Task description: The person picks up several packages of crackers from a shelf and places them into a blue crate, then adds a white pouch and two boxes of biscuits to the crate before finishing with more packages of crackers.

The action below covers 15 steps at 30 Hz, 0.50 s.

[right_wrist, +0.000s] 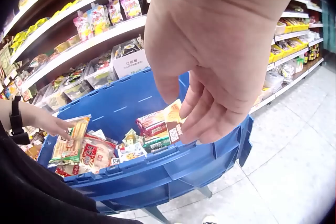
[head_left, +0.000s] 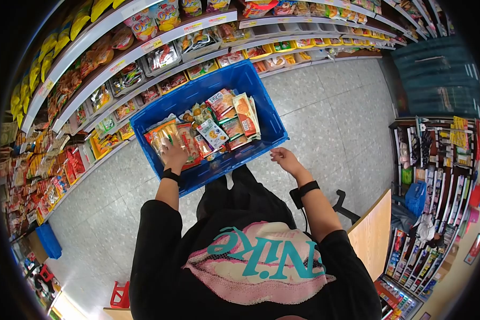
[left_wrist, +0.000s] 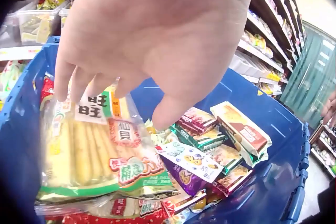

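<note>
My left hand [head_left: 174, 153] lies over the left end of a blue crate [head_left: 269, 114], its fingers straight and resting on a clear bag of rice crackers [left_wrist: 94, 155]. In the left wrist view, the thumb stands apart from the bag. Beside that bag are a red snack bag [head_left: 189, 141], a white packet with blue prints [head_left: 213, 133] and a cream-and-brown biscuit packet [head_left: 244, 114]. My right hand [head_left: 286, 160] hangs just outside the crate's near right corner, fingers loosely curled with nothing in them. It overlaps the crate rim in the right wrist view.
Snack shelves [head_left: 197, 24] curve along the far and left sides, close behind the crate. Grey tiled floor [head_left: 336, 117] extends to the right. A wooden board [head_left: 370, 234] stands near my right elbow, and more stocked shelves [head_left: 437, 213] line the right side.
</note>
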{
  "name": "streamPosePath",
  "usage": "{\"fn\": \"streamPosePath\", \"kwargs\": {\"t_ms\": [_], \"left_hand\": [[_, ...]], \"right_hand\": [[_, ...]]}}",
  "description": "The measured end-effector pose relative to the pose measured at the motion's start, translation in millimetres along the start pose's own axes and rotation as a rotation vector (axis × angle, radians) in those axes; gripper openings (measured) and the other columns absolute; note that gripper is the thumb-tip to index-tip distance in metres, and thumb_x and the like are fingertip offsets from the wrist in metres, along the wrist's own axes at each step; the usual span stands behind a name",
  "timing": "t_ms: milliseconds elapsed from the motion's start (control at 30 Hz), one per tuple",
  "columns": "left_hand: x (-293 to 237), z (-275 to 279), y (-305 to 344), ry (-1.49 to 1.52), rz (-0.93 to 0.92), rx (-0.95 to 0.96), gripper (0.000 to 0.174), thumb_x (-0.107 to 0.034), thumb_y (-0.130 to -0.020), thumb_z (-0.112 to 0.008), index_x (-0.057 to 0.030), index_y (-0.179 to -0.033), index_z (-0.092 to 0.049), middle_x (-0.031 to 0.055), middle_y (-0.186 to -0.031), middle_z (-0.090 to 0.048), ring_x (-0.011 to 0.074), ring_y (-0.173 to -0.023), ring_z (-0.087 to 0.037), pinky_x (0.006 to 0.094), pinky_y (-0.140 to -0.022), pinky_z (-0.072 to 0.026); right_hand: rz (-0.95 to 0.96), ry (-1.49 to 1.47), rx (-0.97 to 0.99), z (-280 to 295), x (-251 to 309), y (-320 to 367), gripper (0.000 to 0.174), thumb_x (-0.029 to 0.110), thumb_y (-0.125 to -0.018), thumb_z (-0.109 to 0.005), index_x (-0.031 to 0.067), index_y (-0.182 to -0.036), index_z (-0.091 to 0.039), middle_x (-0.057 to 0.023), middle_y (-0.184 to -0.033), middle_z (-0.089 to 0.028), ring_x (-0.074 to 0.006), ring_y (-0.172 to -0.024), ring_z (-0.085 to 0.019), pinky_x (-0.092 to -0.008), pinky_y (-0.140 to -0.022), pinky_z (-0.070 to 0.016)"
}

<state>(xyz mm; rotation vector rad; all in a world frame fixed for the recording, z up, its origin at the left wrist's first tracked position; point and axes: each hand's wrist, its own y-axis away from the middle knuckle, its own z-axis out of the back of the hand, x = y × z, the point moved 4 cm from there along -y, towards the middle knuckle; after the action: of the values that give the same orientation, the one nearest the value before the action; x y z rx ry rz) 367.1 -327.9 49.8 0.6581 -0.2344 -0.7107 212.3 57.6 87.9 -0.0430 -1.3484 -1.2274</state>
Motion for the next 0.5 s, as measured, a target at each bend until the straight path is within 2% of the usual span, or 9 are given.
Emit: {"fn": "streamPosePath", "kwargs": {"t_ms": [133,267,367,500], "left_hand": [[11,-4,-8,-0.099,0.000,0.020,0.082,-0.041,-0.085,-0.056,-0.0120,-0.148,-0.012,0.0178,-0.153,-0.009,0.0372,-0.137,-0.023,0.0429,-0.105,-0.0337],[15,-4,-8,-0.050,-0.009,-0.026,0.078,-0.040,-0.085,-0.056,-0.0104,-0.147,-0.019,0.0182,-0.152,-0.012,0.0356,-0.137,-0.024,0.0440,-0.105,-0.0333],[13,0,-2,-0.015,-0.093,-0.081,0.073,-0.039,-0.085,-0.055,-0.0089,-0.145,-0.025,0.0191,-0.151,-0.016,0.0347,-0.137,-0.024,0.0450,-0.105,-0.0333],[10,4,3,-0.021,-0.146,-0.102,0.067,-0.038,-0.085,-0.055,-0.0075,-0.141,-0.033,0.0181,-0.149,-0.024,0.0343,-0.137,-0.024,0.0446,-0.109,-0.0260]], "right_hand": [[-0.017,0.004,0.008,0,-2,1,0.030,0.009,-0.087,-0.053,-0.0043,-0.114,-0.056,-0.0141,-0.101,-0.064,-0.0199,-0.088,-0.064,-0.0295,-0.080,-0.0503],[-0.007,-0.015,0.001,-1,-4,-2,0.029,0.009,-0.087,-0.053,-0.0044,-0.113,-0.056,-0.0138,-0.101,-0.064,-0.0199,-0.087,-0.064,-0.0297,-0.080,-0.0502],[0.010,-0.016,-0.007,1,1,-2,0.029,0.009,-0.087,-0.053,-0.0044,-0.113,-0.056,-0.0137,-0.100,-0.064,-0.0197,-0.087,-0.065,-0.0298,-0.080,-0.0502],[0.039,0.003,-0.009,0,9,-5,0.028,0.010,-0.088,-0.054,-0.0043,-0.112,-0.056,-0.0133,-0.099,-0.064,-0.0193,-0.086,-0.065,-0.0294,-0.079,-0.0500]]}}
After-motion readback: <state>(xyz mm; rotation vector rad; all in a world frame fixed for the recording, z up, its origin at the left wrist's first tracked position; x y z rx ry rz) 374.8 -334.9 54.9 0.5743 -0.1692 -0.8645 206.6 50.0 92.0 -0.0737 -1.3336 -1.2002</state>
